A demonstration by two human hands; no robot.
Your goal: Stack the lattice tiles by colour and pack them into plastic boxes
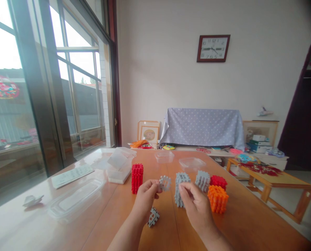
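Pinched in the fingers of my left hand (148, 195) is a flat grey interlocking building piece (165, 183), held up above the table. My right hand (196, 202) has its thumb and index finger together at the front of a tall grey stack of pieces (181, 177); whether anything sits in that pinch is hidden. Below my left wrist lies a small grey assembled block (153, 217), partly covered. A tall red stack (137, 178) stands left of my left hand. Right of the tall grey stack are another grey stack (202, 180), an orange stack (218, 198) and a low red stack (218, 181).
Clear plastic containers (119, 176) stand at the back left, with a clear lid (75, 198) in front. A paper booklet (73, 176) lies nearby. Two clear trays (192, 163) sit toward the table's far edge. A low wooden table (288, 183) stands to the right.
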